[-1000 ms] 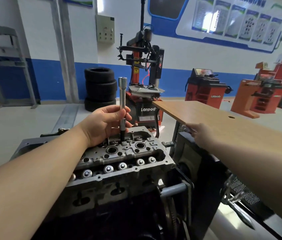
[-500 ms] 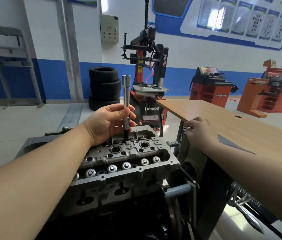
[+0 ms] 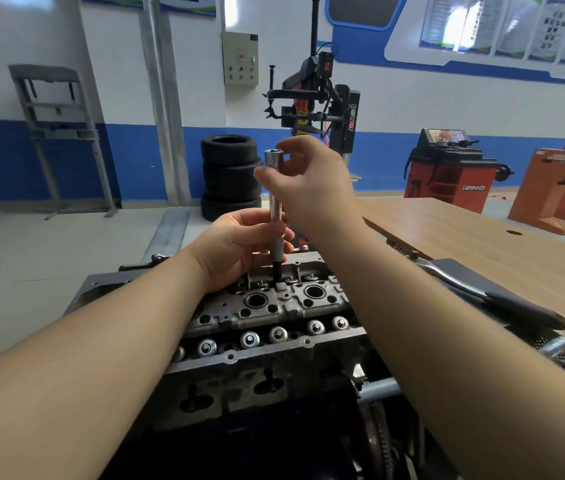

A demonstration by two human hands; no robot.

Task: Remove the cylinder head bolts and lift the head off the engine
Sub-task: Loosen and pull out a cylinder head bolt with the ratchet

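Left grip (image 3: 239, 242) is wrapped round the lower shaft of the extension bar (image 3: 275, 209), fingers curled on it, holding it upright with its dark tip seated in a bolt hole near the middle of the cylinder head (image 3: 274, 306). Right grip (image 3: 309, 181) sits at the bar's top end, thumb and fingers loosely curled near the open socket end; I cannot tell whether they actually touch or pinch it.

From my feed, both forearms fill the near field, crossing in over the engine. Cylinder head sits on the engine block (image 3: 239, 403), directly below the camera, not lifted. I note a row of round valve caps (image 3: 250, 340) along its near edge and two large round bores (image 3: 256, 300) further in, either side of the bar's tip.

Right of the engine: a wooden bench (image 3: 482, 244) runs away toward the far right. A ratchet handle (image 3: 475, 292) lies at its near edge, dark grip end toward me.

Further out, grey floor. A stack of black tyres (image 3: 231, 174) stands just behind the bar. Beside it a tyre changer (image 3: 315, 105) with a black and red column. Red wheel balancer (image 3: 447, 168) marked Lanpody to the right, orange machine (image 3: 558, 188) beyond that.

Back wall is white over a blue band, with a grey control box (image 3: 240, 58) and a poster board (image 3: 503, 27) at upper right. Grey metal frame (image 3: 56, 133) leans at far left.
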